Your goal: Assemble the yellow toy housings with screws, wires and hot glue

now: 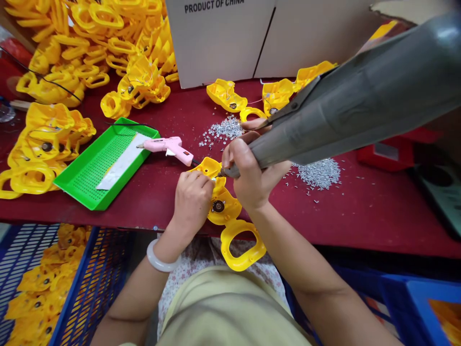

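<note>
My left hand [192,199] grips a yellow moulded plastic piece [224,209] at the table's front edge, and its looped end hangs past that edge. A round dark fitting sits in the middle of the piece. My right hand [250,170] holds a large grey tapered tool [345,101], which runs up to the right out of the picture. Its narrow metal tip [220,173] rests at the top of the yellow piece, next to my left fingers. My left hand hides part of the piece.
A pink glue gun [169,149] leans on a green perforated tray [103,166] on the red cloth table [324,216]. Silver studs lie in heaps [319,173]. Several yellow pieces are piled behind, beside a cardboard box [216,38]. A blue wire crate [91,283] holds more below.
</note>
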Tool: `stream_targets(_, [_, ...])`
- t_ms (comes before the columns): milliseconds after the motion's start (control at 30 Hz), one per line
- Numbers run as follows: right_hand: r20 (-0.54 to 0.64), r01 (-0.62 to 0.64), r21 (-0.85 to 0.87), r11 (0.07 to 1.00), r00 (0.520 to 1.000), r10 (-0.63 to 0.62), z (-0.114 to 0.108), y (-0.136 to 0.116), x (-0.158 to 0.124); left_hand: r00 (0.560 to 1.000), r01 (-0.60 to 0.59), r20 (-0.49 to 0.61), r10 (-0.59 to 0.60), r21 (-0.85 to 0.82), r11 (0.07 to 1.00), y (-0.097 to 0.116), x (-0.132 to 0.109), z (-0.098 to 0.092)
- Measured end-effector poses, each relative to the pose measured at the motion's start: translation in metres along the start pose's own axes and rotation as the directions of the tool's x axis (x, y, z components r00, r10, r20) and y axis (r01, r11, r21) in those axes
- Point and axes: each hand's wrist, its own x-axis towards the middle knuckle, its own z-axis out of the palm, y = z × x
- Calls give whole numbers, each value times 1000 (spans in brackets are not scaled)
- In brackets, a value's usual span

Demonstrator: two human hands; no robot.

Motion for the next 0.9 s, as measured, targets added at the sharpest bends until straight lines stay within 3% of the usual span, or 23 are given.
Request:
stream_targets(100, [-98, -15, 40, 999, 995, 18, 2, -1, 0, 1000, -21, 1, 21, 0, 1000, -1, 0, -1])
stream_targets(467, [-62, -30, 61, 998, 998, 34, 3, -4, 0, 999, -30, -26, 30, 8, 1000, -2, -1, 2])
stream_targets(667, [-123, 19, 54, 998, 992, -12, 5, -3, -1, 999, -29, -25, 29, 13, 999, -2, 0, 1])
stream_targets(900, [-58, 35, 83, 996, 998, -30, 6, 3, 3, 1000, -14, -6, 14, 1, 1000, -1, 1, 4])
